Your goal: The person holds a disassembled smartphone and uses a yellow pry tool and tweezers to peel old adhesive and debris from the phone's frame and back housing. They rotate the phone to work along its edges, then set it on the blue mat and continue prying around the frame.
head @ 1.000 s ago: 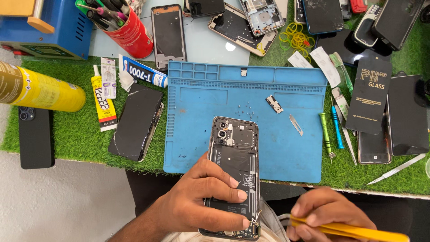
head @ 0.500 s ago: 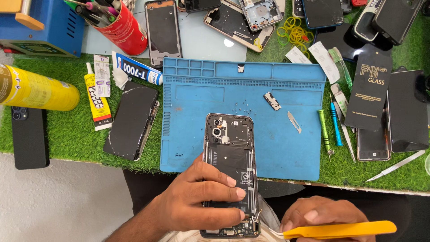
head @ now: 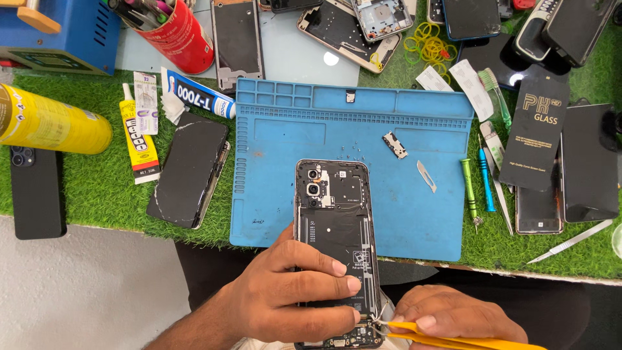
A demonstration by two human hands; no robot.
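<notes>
An opened black phone (head: 335, 220) with its back cover off lies partly on the blue work mat (head: 272, 168), its lower end hanging over the table's front edge. My left hand (head: 285, 291) grips the phone's lower half, fingers laid across its bare insides. My right hand (head: 453, 314) holds a yellow plastic pry tool (head: 466, 340) whose tip touches the phone's bottom right corner. The phone's camera modules sit near its top left.
On the mat lie a small metal part (head: 394, 144), a blade (head: 426, 175) and tiny screws. Around it on green turf: a cracked black phone (head: 189, 170), glue tubes (head: 137, 136), a yellow can (head: 52, 122), a red cup of tools (head: 178, 29), screwdrivers (head: 476, 188), black boxes (head: 534, 136).
The view has shifted slightly. My right hand has brought the yellow pry tool's tip in against the phone's bottom right corner; my left hand keeps its hold.
</notes>
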